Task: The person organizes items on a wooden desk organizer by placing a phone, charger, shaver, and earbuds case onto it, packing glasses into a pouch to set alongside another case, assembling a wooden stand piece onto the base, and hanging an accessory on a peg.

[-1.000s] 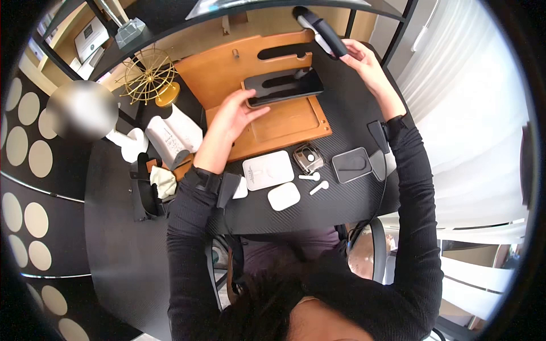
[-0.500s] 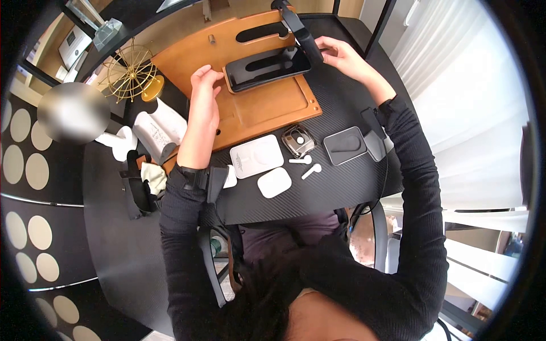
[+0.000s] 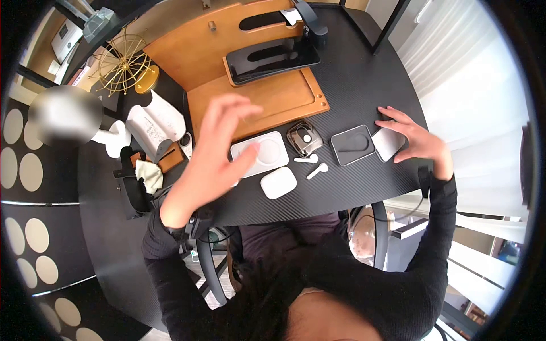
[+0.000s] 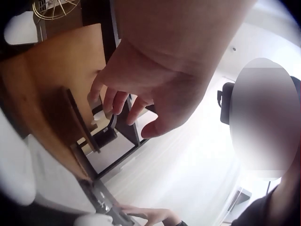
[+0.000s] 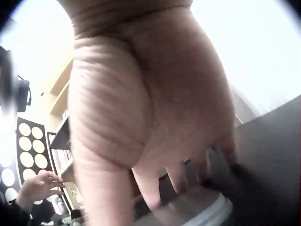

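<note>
In the head view my left hand (image 3: 210, 153) hovers empty between the wooden stand (image 3: 199, 102) and a white rectangular case (image 3: 244, 162), fingers spread and slightly bent. The left wrist view shows that hand (image 4: 150, 87) with nothing in its fingers. On the table's right side, my right hand (image 3: 418, 139) spreads its thumb and fingers around a flat grey piece (image 3: 387, 144); contact is unclear. A pale rounded edge (image 5: 214, 209) shows below the blurred right hand (image 5: 155, 108). A black curved item (image 3: 311, 23) stands at the stand's right end.
Near the right hand lies a dark-rimmed tray (image 3: 352, 145). A clear case (image 3: 304, 138), two white earbuds (image 3: 307, 159) and a white rounded case (image 3: 278, 183) lie left of it. A black tray (image 3: 273, 61) sits on the stand; a gold wheel (image 3: 124, 65) stands behind left.
My right hand has left the black curved item and moved down to the flat grey piece. My left hand has moved from beside the black tray toward me, over the white case.
</note>
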A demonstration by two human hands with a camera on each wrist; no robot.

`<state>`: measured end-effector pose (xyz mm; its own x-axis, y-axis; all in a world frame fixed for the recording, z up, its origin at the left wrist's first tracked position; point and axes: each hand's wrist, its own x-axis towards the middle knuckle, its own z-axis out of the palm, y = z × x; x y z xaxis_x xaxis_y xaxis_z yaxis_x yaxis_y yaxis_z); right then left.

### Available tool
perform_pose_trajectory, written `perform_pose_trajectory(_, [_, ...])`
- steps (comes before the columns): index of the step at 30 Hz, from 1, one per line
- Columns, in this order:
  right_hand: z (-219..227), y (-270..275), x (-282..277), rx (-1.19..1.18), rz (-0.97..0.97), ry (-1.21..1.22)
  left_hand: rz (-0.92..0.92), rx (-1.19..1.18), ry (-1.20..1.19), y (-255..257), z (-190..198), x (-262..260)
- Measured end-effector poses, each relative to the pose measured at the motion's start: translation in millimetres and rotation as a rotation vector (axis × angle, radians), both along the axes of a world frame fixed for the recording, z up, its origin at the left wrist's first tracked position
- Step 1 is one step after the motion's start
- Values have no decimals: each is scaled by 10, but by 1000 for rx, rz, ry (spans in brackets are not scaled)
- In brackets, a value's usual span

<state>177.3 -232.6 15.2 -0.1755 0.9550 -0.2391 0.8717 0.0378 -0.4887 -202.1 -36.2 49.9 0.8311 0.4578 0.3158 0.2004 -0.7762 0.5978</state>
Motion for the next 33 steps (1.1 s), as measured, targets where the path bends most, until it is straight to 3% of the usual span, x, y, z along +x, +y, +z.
perform_pose_trajectory(4, [-102,-173,-228,234,-263,1,-78,17,127,-178,-187,-35])
perform_pose_trajectory(6, [-61,-125,-318,341,-227,-41,-108,34,190,-215,-240,-14])
perform_pose_trajectory(9, [19,-48,-414,502,-345,-60,-112,79,194,-230,-298,0])
perform_pose_trajectory(10, [50,-6,-457,508,-338,-59,-110,103,195,-223,-312,0])
perform_pose_trajectory(12, [97,65,-565,503,-121,60,-110,114,189,-217,-340,1])
perform_pose_trajectory(16, [9,213,-817,392,139,-35,-124,118,215,-221,-413,6])
perform_pose_trajectory(27, [49,243,-990,399,105,-331,-167,121,224,-242,-440,-15])
perform_pose_trajectory(29, [62,313,-819,280,126,-52,-165,136,224,-249,-411,-28])
perform_pose_trajectory(32, [13,494,-698,341,116,300,-115,194,255,-224,-380,-66])
perform_pose_trajectory(33, [37,583,-721,408,104,244,-84,178,266,-201,-359,-93])
